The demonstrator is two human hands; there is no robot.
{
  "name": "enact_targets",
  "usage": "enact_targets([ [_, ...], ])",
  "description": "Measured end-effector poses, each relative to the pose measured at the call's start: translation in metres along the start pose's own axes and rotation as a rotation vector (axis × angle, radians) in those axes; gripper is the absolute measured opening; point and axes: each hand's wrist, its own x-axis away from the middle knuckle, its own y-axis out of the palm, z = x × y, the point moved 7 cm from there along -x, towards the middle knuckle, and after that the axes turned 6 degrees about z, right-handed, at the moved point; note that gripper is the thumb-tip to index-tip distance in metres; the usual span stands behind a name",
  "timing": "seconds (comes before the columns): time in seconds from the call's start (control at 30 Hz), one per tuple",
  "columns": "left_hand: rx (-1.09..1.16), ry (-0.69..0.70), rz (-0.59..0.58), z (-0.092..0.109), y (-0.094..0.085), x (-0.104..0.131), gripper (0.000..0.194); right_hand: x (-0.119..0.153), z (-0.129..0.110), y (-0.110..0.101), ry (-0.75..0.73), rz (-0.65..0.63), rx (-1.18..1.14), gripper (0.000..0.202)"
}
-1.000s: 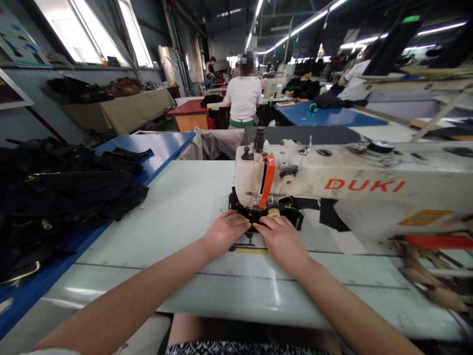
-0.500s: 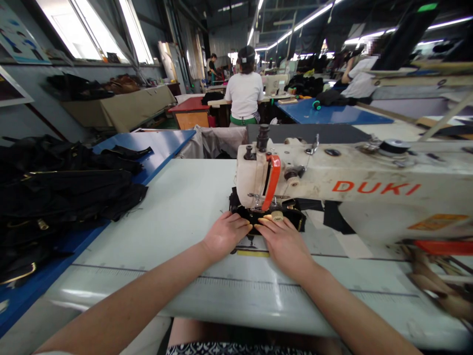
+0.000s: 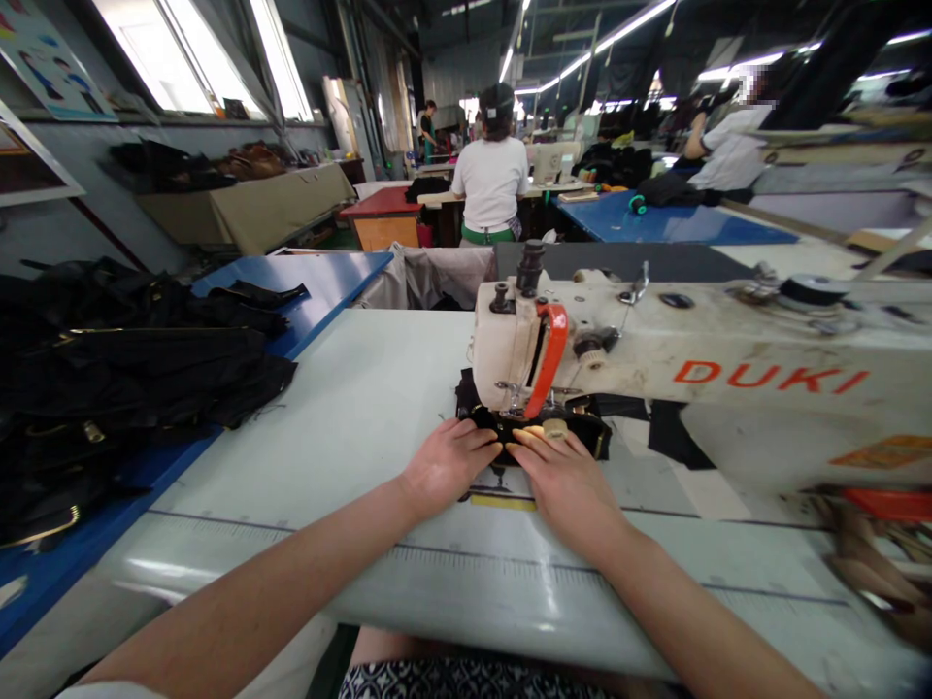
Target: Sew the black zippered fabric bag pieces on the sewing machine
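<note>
Black fabric [image 3: 592, 431] under the fingers [image 3: 472, 440]

Far left: poster [image 3: 58, 80], bright window [image 3: 171, 63], brown bundle [image 3: 251, 163] on tan-draped worktop [image 3: 271, 219]. Far centre: red worktop [image 3: 382, 202] left of co-worker in white [image 3: 492, 183]. Farther right: blue worktop [image 3: 633, 223].

Bright windows [image 3: 156, 58] are set into the grey wall [image 3: 91, 155], a cloth-covered table [image 3: 281, 209] is placed below them, and long ceiling lights [image 3: 633, 27] are hung overhead.
</note>
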Motion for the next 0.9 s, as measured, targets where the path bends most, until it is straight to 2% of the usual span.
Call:
enact_targets([
  [0.33, -0.001, 0.023, 0.032, 0.0028, -0.0069, -0.0025, 0.022, -0.0001, 0.0002, 0.0014, 0.007, 0.001, -0.003, 0.032],
  [0.9, 0.029, 0.012, 0.072, 0.0013, -0.0048, -0.0006, 0.018, 0.0010, -0.0004, 0.0013, 0.021, -0.007, -0.001, 0.031],
])
